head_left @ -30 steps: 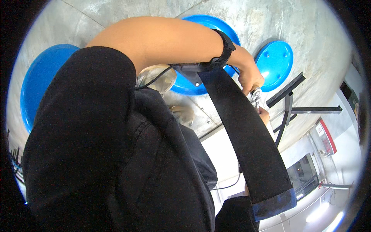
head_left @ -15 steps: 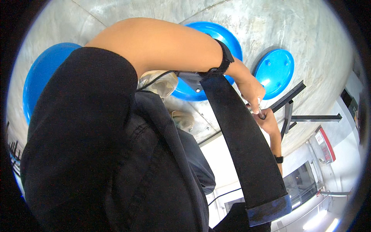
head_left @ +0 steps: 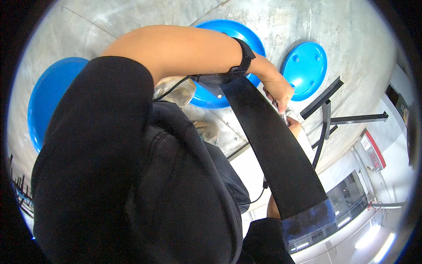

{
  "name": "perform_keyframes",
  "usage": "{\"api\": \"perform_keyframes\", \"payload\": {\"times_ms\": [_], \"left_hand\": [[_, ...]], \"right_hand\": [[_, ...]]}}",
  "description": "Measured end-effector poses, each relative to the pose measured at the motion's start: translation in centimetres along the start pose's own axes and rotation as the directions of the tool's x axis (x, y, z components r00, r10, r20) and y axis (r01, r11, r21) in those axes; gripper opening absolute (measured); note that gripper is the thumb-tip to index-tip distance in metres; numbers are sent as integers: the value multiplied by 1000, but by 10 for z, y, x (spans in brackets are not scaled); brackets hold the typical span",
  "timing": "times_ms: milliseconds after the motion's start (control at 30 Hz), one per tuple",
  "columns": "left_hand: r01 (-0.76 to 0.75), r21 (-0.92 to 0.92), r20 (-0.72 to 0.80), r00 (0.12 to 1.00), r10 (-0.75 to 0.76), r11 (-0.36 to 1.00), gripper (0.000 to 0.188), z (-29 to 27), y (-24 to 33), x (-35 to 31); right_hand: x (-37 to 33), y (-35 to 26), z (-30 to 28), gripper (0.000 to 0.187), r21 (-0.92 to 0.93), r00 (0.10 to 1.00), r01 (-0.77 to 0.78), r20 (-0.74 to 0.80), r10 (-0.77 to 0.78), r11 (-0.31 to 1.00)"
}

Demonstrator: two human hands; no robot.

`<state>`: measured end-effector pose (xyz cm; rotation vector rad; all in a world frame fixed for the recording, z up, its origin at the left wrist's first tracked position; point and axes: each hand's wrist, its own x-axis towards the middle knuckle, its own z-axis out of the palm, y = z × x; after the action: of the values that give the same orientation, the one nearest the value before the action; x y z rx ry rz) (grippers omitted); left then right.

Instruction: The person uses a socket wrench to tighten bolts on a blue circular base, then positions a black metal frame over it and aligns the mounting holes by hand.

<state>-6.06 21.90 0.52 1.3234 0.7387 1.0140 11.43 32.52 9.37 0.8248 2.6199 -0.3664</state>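
My left hand (head_left: 280,89), with a black band at the wrist, reaches across from the left. Its fingers are closed on a small silvery metal piece (head_left: 284,116) whose kind I cannot make out. Just below, my right hand (head_left: 294,126) has its fingers curled at the same spot, and what they grip is hidden. A long, flat black bar-like piece (head_left: 274,145) with a bluish end slants in front, covering most of the right forearm. Close beyond the left hand lies a round blue disc (head_left: 307,70) with small studs, like a seat's underside.
Another blue disc (head_left: 235,28) sits behind my left wrist, and a third (head_left: 50,94) is at the far left. Black metal legs (head_left: 327,115) stand right of my hands on the grey floor (head_left: 351,48). A black cable (head_left: 173,89) hangs under my left forearm.
Both hands have shifted slightly up and left in the view. More of my right hand and its wrist is now covered by the black piece. The whole scene has tilted a little.
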Motion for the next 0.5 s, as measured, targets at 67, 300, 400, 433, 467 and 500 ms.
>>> {"api": "perform_keyframes", "payload": {"times_ms": [67,300,400,433,467,500], "left_hand": [[-1,-1,-16,1000,1,1000,37,4,-3,-2],[-11,-15,-165,986,9,1000,31,-1,0,0],[-113,-104,-213,973,88,988,37,-11,14,-1],[-123,-141,-242,966,86,982,37,-16,32,-4],[-134,-178,-272,959,82,975,38,-25,50,-8],[-142,-87,-324,940,107,986,40,-37,62,-14]], "right_hand": [[-2,-13,-9,21,-27,997,24,71,-22,999],[9,-13,-28,20,-9,999,37,23,-37,999],[29,-13,-53,21,-68,984,176,11,-176,982],[39,-11,-64,21,-18,975,221,-24,-221,975],[48,-9,-73,22,30,962,267,-60,-265,963],[53,-30,-81,24,57,961,264,-98,-258,963]]}}
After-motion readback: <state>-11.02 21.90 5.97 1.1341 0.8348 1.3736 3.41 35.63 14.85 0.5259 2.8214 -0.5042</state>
